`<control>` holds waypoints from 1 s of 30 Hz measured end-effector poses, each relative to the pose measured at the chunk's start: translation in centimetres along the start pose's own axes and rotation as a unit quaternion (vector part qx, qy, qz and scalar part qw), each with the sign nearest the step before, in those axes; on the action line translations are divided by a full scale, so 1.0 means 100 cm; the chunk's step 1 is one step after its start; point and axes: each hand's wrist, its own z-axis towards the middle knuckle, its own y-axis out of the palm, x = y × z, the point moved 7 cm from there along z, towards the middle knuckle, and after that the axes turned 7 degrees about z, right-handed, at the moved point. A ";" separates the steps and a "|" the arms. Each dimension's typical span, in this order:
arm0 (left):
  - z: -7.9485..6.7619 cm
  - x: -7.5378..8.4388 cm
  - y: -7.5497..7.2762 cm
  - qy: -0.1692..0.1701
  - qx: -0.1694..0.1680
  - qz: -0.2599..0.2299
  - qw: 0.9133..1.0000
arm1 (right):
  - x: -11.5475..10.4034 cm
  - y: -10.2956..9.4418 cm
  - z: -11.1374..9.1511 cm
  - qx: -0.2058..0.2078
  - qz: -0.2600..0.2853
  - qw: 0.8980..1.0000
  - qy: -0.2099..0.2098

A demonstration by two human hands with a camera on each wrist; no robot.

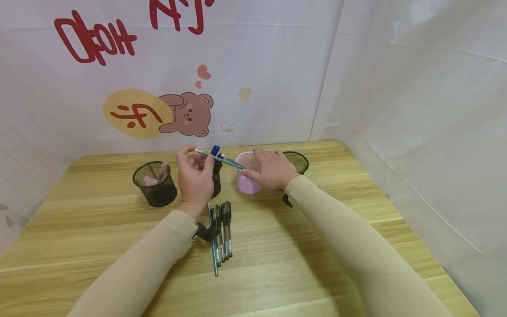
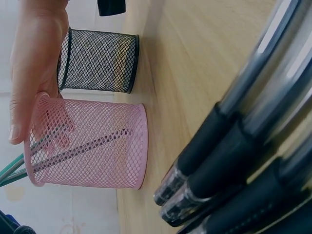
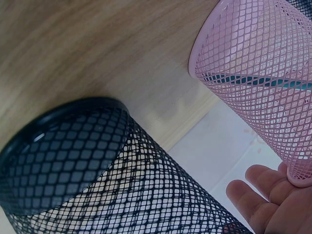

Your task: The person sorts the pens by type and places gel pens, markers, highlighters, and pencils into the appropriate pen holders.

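Observation:
In the head view, my left hand point(image 1: 196, 180) pinches a green pencil point(image 1: 214, 157) near its white eraser end. The pencil slants down to the right into a pink mesh pen cup point(image 1: 248, 182). A second green pencil point(image 1: 230, 160) leans in that cup; both show through the mesh in the left wrist view. My right hand point(image 1: 276, 169) holds the pink cup at its rim, and its fingers point(image 3: 265, 187) show beside the rim in the right wrist view. Below my left hand, several black-capped pens point(image 1: 223, 229) and one green pencil point(image 1: 214, 251) lie on the table.
At left stands a black mesh cup point(image 1: 160, 193) with pink items inside. Another black cup point(image 1: 216, 182) with blue-capped markers point(image 1: 215, 150) is partly behind my left hand. A third black mesh cup point(image 1: 297, 162) stands behind my right hand. A white printed sheet point(image 1: 269, 88) borders the wooden table point(image 1: 277, 273).

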 end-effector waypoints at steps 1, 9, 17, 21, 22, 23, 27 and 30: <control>0.000 0.000 0.000 0.001 -0.002 0.005 1.000 | 0.000 0.000 0.000 0.001 0.000 1.000 0.000; -0.002 0.001 0.003 0.018 -0.011 0.044 0.999 | 0.000 0.000 0.001 0.000 0.000 1.000 0.000; -0.004 0.002 0.003 0.035 -0.008 0.078 0.996 | 0.000 0.000 0.001 -0.004 -0.001 1.000 0.001; -0.005 0.003 0.003 0.041 -0.009 0.083 0.996 | 0.000 0.001 0.001 -0.006 -0.003 1.000 0.003; -0.005 0.004 0.002 0.041 -0.010 0.085 0.996 | 0.000 0.001 0.001 -0.006 -0.003 1.000 0.004; -0.005 0.005 0.002 0.041 -0.012 0.087 0.995 | 0.000 0.001 0.001 -0.006 -0.003 1.000 0.004; -0.007 0.006 0.000 0.039 -0.021 0.098 0.994 | 0.000 0.001 0.001 -0.005 -0.002 1.000 0.005; -0.008 0.008 -0.002 0.044 -0.030 0.106 0.993 | -0.001 0.000 0.001 -0.003 -0.001 1.000 0.004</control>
